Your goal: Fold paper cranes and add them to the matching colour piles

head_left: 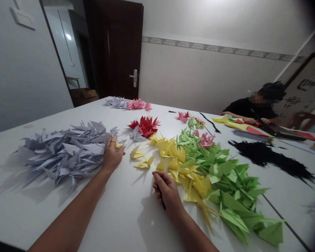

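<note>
The forearms point(73, 213) are bare, and the left hand point(111, 156) wears one thin ring point(112, 141) on a finger.

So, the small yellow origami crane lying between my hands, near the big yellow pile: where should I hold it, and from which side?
Probably pinch the folded middle of the small yellow origami crane, coming from your side, over the white table. It lies on the near side of the yellow crane heap, apart from it, and its thin pointed tips could bend.
</note>
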The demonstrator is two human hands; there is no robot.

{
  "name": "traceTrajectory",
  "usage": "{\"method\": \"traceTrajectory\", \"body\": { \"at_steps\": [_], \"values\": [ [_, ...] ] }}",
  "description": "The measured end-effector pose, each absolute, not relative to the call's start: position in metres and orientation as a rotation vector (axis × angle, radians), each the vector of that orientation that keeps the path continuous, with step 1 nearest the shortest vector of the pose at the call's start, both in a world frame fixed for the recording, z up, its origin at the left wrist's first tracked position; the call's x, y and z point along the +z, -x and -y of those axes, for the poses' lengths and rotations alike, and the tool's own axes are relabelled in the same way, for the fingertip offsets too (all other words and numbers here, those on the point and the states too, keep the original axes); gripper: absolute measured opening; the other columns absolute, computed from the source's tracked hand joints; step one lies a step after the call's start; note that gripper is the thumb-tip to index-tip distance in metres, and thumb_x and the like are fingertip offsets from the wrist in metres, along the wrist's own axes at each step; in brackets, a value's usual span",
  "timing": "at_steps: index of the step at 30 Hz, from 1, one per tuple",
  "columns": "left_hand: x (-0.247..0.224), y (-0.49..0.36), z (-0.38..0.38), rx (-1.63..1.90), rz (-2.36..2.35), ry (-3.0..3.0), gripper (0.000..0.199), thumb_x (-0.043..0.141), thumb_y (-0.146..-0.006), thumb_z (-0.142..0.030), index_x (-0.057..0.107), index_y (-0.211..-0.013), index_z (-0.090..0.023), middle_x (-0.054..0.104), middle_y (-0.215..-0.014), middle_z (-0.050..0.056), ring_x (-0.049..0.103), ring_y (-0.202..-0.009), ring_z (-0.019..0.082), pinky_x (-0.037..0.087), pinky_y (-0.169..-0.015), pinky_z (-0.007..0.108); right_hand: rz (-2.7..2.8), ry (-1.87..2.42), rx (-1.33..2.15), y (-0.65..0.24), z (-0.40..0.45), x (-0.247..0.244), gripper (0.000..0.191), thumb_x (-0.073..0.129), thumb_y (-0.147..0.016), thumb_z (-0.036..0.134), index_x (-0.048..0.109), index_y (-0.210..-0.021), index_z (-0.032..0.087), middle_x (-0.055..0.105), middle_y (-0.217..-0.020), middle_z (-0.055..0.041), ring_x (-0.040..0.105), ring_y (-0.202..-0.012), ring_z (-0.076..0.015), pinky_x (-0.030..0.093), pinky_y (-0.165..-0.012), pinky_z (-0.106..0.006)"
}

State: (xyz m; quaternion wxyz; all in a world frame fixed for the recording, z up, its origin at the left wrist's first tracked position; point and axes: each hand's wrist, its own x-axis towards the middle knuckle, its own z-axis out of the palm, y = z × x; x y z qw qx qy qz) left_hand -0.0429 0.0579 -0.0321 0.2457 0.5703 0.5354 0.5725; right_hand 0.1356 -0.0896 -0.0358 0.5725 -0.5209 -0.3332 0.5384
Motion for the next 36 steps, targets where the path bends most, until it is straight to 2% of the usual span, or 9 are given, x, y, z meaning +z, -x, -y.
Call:
{"method": "traceTrajectory", "body": {
  "at_steps": [7,10,13,16,18,23,27,33,36],
  "values": [
    [-0.009,0.017,-0.017,1.614,-1.234,-1.717,0.053,0.053,-0.081,-0.03,0.045,-0.132,-0.019,0.031,-0.146,0.014,0.062,-0.062,0.008,0.059,-0.059,0.025,0.769,1.211,1.275,-0.135,0.087,-0.035,0.049,0.068,-0.063,0.058,0.057,-0.086,0.016,0.048,-0.052,0.0086,0.033,-0.034,-0.001,0.022,-0.029,-0.013],
    [-0.008,0.004,0.002,1.573,-1.068,-1.851,0.046,0.05,-0.083,-0.029,0.049,-0.128,-0.018,0.038,-0.142,0.011,0.065,-0.091,0.018,0.06,-0.068,0.026,0.777,1.221,1.271,-0.134,0.086,-0.035,0.05,0.068,-0.062,0.058,0.057,-0.086,0.015,0.048,-0.053,0.0085,0.034,-0.035,-0.0012,0.023,-0.029,-0.013],
    [-0.012,-0.005,0.014,1.528,-0.984,-2.042,0.038,0.049,-0.085,-0.026,0.056,-0.121,-0.017,0.047,-0.136,0.01,0.05,-0.12,0.025,0.057,-0.083,0.03,0.79,1.212,1.273,-0.134,0.085,-0.035,0.049,0.068,-0.062,0.057,0.056,-0.086,0.015,0.048,-0.053,0.0085,0.035,-0.035,-0.0014,0.024,-0.029,-0.012],
    [-0.016,-0.007,0.018,1.514,-0.97,-2.154,0.036,0.048,-0.086,-0.024,0.057,-0.12,-0.016,0.05,-0.133,0.011,0.047,-0.124,0.024,0.047,-0.1,0.036,0.791,1.219,1.281,-0.134,0.086,-0.035,0.049,0.067,-0.063,0.058,0.056,-0.086,0.016,0.048,-0.053,0.0086,0.033,-0.034,-0.0011,0.023,-0.029,-0.013],
    [-0.018,-0.008,0.018,1.524,-0.973,-2.164,0.036,0.048,-0.086,-0.023,0.056,-0.121,-0.015,0.05,-0.133,0.012,0.047,-0.123,0.023,0.043,-0.103,0.037,0.787,1.223,1.277,-0.134,0.085,-0.035,0.05,0.067,-0.062,0.059,0.057,-0.086,0.016,0.048,-0.053,0.0086,0.033,-0.034,-0.001,0.023,-0.029,-0.013],
    [-0.02,-0.008,0.018,1.498,-0.962,-2.148,0.039,0.048,-0.086,-0.023,0.053,-0.124,-0.014,0.048,-0.135,0.013,0.046,-0.124,0.023,0.042,-0.104,0.036,0.777,1.222,1.28,-0.134,0.085,-0.035,0.052,0.068,-0.061,0.059,0.057,-0.086,0.016,0.049,-0.052,0.0086,0.034,-0.034,-0.0012,0.023,-0.029,-0.013],
    [-0.022,-0.008,0.017,1.547,-0.934,-2.115,0.037,0.049,-0.087,-0.024,0.055,-0.122,-0.016,0.053,-0.13,0.01,0.05,-0.12,0.022,0.043,-0.103,0.038,0.783,1.214,1.269,-0.135,0.085,-0.036,0.05,0.068,-0.062,0.058,0.057,-0.085,0.016,0.049,-0.052,0.0087,0.034,-0.034,-0.0009,0.023,-0.029,-0.013],
    [-0.02,-0.008,0.018,1.562,-0.927,-1.992,0.026,0.05,-0.087,-0.025,0.064,-0.107,-0.016,0.062,-0.113,0.008,0.061,-0.101,0.018,0.055,-0.086,0.031,0.764,1.208,1.274,-0.135,0.085,-0.039,0.049,0.069,-0.062,0.057,0.057,-0.085,0.016,0.049,-0.052,0.0084,0.034,-0.033,-0.0014,0.022,-0.029,-0.013],
    [-0.019,-0.008,0.019,1.54,-0.897,-1.958,0.024,0.05,-0.086,-0.024,0.065,-0.103,-0.016,0.063,-0.108,0.008,0.063,-0.095,0.017,0.057,-0.078,0.028,0.754,1.146,1.266,-0.137,0.087,-0.039,0.048,0.069,-0.063,0.053,0.057,-0.091,0.016,0.049,-0.054,0.0083,0.035,-0.034,-0.0018,0.023,-0.029,-0.013]
  ]
}}
